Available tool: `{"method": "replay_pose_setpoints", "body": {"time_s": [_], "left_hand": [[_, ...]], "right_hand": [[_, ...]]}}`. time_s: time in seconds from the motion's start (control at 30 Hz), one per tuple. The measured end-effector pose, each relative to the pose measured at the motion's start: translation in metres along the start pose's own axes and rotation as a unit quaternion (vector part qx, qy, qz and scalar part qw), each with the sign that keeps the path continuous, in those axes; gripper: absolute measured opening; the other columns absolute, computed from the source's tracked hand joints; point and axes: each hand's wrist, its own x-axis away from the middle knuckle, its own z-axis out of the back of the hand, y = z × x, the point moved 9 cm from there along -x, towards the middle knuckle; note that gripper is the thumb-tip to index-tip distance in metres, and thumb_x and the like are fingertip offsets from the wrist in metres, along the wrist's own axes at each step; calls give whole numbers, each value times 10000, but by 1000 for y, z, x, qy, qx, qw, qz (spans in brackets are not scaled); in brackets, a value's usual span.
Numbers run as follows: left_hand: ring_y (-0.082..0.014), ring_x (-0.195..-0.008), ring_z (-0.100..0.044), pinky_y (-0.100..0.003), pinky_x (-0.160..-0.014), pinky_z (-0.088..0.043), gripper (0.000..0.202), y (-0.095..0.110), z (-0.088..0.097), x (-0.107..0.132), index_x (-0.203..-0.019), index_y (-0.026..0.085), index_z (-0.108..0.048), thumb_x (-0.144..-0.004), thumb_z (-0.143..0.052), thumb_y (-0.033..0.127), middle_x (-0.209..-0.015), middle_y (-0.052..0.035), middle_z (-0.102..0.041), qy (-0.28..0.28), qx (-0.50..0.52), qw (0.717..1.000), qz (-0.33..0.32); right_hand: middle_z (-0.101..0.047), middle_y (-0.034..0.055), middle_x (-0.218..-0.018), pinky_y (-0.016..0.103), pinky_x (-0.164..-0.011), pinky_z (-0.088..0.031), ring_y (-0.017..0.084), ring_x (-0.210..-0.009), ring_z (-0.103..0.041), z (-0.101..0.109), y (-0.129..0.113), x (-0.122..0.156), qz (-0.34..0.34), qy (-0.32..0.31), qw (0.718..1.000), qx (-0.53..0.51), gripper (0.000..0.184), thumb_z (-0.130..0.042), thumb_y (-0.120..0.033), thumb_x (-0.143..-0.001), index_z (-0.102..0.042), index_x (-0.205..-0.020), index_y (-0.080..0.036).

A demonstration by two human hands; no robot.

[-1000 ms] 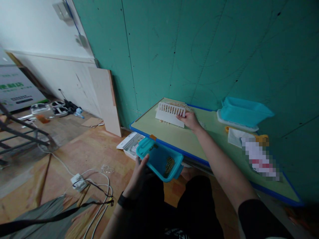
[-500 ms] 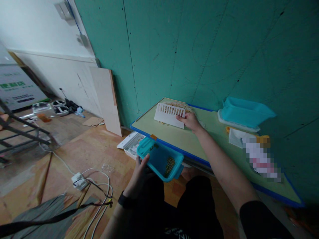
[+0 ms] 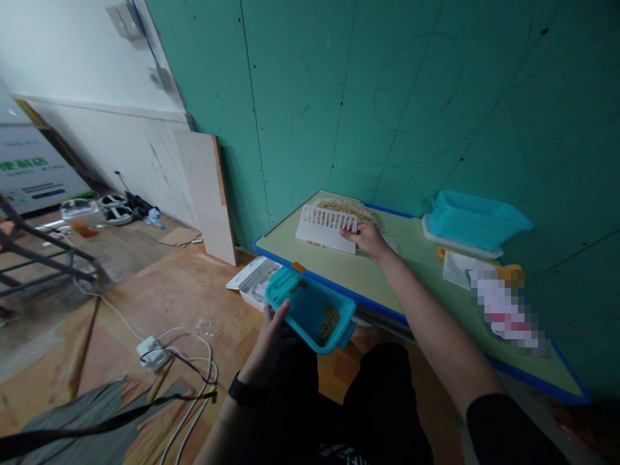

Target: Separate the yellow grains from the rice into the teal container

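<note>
White comb (image 3: 320, 236) | pinched: right hand (image 3: 371, 239) | length: sideways, slots wallward | left hand (image 3: 274, 327): gripping tub (image 3: 308, 309)

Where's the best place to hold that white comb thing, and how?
Probably the right end of the comb, coming from the right, as the right hand does. It's flat, with slots along its far edge, toward the grains; the plain nearer part gives your thumb a solid place to press.

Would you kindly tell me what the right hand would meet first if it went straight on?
Beyond the comb it holds, the right hand would probably meet the tabletop grains first, though depth is unclear.
</note>
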Motion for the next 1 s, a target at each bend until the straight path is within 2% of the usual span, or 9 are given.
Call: {"method": "replay_pose_setpoints", "body": {"time_s": [0.1,0.23,0.33,0.43,0.57,0.73,0.9,1.0], "left_hand": [[-391,-1331,-834,-496,-990,-751,916,0,3,-1,-1679,378,-473,-944,-944,655,-1613,-191,-726,23,-5,1000,3],[-360,-1230,-865,-487,-962,-748,916,2,6,-4,-1694,385,-458,-959,-918,681,-1527,-180,-765,23,-22,999,2],[-344,-1193,-869,-466,-936,-748,918,5,6,-5,-1721,399,-441,-976,-900,679,-1586,-184,-728,8,-33,999,-7],[-325,-1168,-869,-444,-908,-749,885,10,8,-6,-1716,402,-451,-995,-873,694,-1659,-185,-676,-4,-40,999,-24],[-320,-1145,-875,-411,-847,-748,879,21,12,-4,-1710,379,-445,-1003,-868,684,-1592,-185,-713,-16,-36,999,-36],[-306,-1045,-879,-391,-794,-746,871,34,11,0,-1695,350,-474,-998,-864,699,-1407,-156,-778,-10,-46,998,-47],[-313,-1052,-881,-405,-823,-757,881,38,2,6,-1761,340,-430,-1043,-825,663,-1400,-182,-784,-13,-27,999,-34],[-316,-1067,-878,-418,-840,-760,811,39,-1,8,-1735,313,-449,-1075,-783,645,-1474,-196,-767,-19,-37,999,-29]], "right_hand": [[-789,56,-742,316,-645,-553,217,-701,-696,-1,-2,4,-1,-8,1000,-3,514,-991,-648,-736,-815,-768,-166],[-843,80,-814,342,-722,-610,245,-777,-759,-1,-6,10,14,-8,1000,2,458,-1005,-591,-759,-844,-803,-165],[-865,85,-839,378,-802,-651,273,-847,-798,0,-10,19,30,3,999,20,373,-992,-526,-797,-857,-814,-179],[-846,66,-781,415,-880,-679,301,-909,-826,-2,-16,30,56,7,997,46,323,-971,-488,-833,-849,-787,-192],[-856,65,-773,473,-945,-697,347,-933,-863,-3,-23,48,71,29,995,71,285,-948,-454,-861,-862,-782,-194],[-930,109,-953,437,-859,-704,377,-950,-894,-10,-34,83,81,46,989,113,249,-885,-441,-927,-936,-939,-198],[-939,136,-1025,387,-806,-683,346,-892,-902,-25,-57,133,128,50,972,193,273,-765,-445,-1042,-965,-1083,-263],[-941,126,-1107,384,-837,-697,336,-941,-916,-38,-69,158,157,46,963,214,280,-714,-371,-1070,-963,-1177,-303]]}}
